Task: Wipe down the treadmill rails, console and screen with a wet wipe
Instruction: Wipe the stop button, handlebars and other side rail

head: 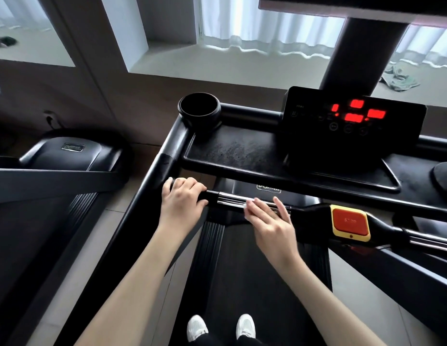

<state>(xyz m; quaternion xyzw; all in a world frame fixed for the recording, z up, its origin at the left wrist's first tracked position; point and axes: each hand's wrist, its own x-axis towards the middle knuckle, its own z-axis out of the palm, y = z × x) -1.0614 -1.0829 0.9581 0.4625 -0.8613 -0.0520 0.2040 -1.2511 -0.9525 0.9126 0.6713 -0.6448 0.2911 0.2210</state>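
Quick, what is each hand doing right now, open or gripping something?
Left hand: closed, gripping the black handlebar.
Right hand: open, flat fingers pressing the wet wipe onto the handlebar's chrome section.

**Both hands on the treadmill crossbar**

The left hand grips the black crossbar at its left end. The right hand presses a white wet wipe with straight fingers onto the bar's chrome section, left of the red stop button. Above, the console shows red digits.

The right hand covers most of the wet wipe; red digits on the console are blurred.
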